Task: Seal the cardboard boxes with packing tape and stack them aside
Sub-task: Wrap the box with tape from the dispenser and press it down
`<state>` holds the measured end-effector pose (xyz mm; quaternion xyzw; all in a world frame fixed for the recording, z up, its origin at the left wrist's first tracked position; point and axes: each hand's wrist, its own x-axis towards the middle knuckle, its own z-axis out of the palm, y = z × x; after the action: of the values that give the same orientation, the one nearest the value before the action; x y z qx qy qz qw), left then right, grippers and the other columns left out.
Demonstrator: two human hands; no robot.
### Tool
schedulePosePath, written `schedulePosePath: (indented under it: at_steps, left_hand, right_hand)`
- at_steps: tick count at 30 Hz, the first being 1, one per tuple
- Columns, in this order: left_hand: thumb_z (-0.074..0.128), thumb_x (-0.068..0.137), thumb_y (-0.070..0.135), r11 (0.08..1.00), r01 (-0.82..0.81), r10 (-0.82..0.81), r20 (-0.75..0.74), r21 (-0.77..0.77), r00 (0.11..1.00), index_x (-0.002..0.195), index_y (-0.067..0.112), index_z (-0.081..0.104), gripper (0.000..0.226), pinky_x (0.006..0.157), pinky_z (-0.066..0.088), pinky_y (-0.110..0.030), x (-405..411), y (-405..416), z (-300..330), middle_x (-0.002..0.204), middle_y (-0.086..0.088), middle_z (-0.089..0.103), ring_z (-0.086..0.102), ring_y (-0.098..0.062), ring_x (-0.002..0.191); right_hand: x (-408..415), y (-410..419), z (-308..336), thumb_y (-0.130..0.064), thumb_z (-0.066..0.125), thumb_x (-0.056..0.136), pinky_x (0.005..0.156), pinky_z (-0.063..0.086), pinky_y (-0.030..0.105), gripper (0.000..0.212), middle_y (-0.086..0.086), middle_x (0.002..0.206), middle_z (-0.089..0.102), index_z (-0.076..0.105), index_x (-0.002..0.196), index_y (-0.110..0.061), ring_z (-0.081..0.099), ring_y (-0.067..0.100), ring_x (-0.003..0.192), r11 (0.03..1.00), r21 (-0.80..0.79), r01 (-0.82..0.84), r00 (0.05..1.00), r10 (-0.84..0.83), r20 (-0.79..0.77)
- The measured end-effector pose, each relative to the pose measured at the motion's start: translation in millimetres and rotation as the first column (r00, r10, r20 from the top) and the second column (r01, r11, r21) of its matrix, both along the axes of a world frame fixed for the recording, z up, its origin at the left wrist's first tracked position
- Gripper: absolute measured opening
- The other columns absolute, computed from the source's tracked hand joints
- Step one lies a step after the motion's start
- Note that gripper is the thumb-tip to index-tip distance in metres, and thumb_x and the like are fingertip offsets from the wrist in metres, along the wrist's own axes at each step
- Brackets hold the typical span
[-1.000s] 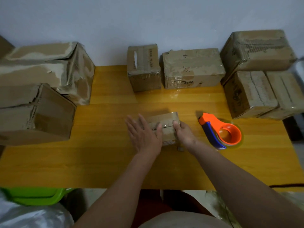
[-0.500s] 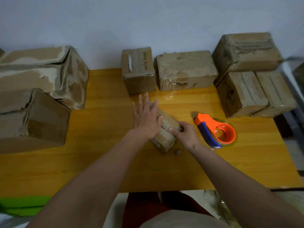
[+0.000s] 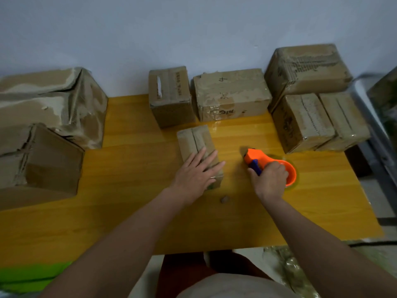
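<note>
Left hand (image 3: 196, 172) flat, fingers spread, pressing small box (image 3: 196, 140) at table (image 3: 129, 164) centre. Right hand (image 3: 269, 179) gripping orange tape dispenser (image 3: 257, 157), just right of box.

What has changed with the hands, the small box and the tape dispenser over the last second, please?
The right hand let go of the small box and took hold of the orange tape dispenser. The box was turned so its seam runs away from the person. The left hand stayed flat on it. The dispenser and the surrounding boxes kept their places.
</note>
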<state>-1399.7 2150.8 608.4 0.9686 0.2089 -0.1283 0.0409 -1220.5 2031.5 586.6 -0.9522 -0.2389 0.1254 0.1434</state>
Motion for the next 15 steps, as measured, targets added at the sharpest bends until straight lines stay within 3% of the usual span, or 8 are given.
schedulePosePath:
  at_steps: [3,6,10,13,15]
  left_hand:
    - [0.024,0.105,0.040,1.000,0.003,-0.004,0.048,0.020,0.999,0.143,0.039,-0.014,0.053,0.117,-0.012,-0.039,-4,0,-8,0.155,0.007,-0.018,-0.025,-0.023,0.141]
    - [0.029,0.106,0.035,0.999,0.047,-0.047,0.078,0.004,0.996,0.146,0.038,-0.007,0.054,0.121,-0.006,-0.042,-6,5,-10,0.154,0.008,-0.015,-0.021,-0.025,0.143]
    - [0.032,0.105,0.028,0.998,0.056,-0.054,0.060,-0.026,0.997,0.154,0.033,0.011,0.053,0.120,-0.007,-0.040,-11,16,1,0.159,0.008,-0.007,-0.014,-0.025,0.148]
    - [0.038,0.104,0.030,0.960,-0.104,0.169,0.238,-0.261,0.956,0.150,0.024,0.032,0.047,0.117,-0.006,-0.031,-8,7,11,0.161,0.004,0.015,0.000,-0.023,0.150]
    - [0.041,0.104,0.025,0.884,-0.211,0.351,0.293,-0.417,0.889,0.147,0.014,0.038,0.045,0.117,0.010,-0.031,3,2,26,0.155,-0.006,0.033,0.020,-0.026,0.146]
  right_hand:
    - [5,-11,-8,-0.043,0.067,0.084,0.097,0.035,0.043,0.072,0.024,0.128,0.049,0.039,0.127,0.008,0.045,0.039,0.118,0.979,-0.198,-0.037,0.999,0.033,-0.022]
    - [14,-14,-12,-0.032,0.060,0.091,0.096,0.037,0.042,0.050,0.022,0.125,0.055,0.044,0.125,0.001,0.050,0.037,0.118,0.964,-0.244,-0.103,0.994,0.088,-0.070]
    - [28,-16,-7,-0.017,0.059,0.092,0.081,0.042,0.043,0.029,0.027,0.109,0.063,0.054,0.113,0.002,0.058,0.043,0.102,0.997,-0.029,-0.077,0.983,0.071,-0.172]
    - [35,-19,8,-0.011,0.060,0.091,0.065,0.030,0.033,0.026,0.021,0.090,0.059,0.057,0.110,0.006,0.054,0.033,0.082,0.968,0.202,-0.148,0.943,0.200,-0.267]
    - [38,-21,24,-0.004,0.061,0.089,0.066,0.035,0.034,0.021,0.024,0.089,0.061,0.059,0.107,0.007,0.053,0.026,0.080,0.910,0.369,-0.189,0.866,0.332,-0.375]
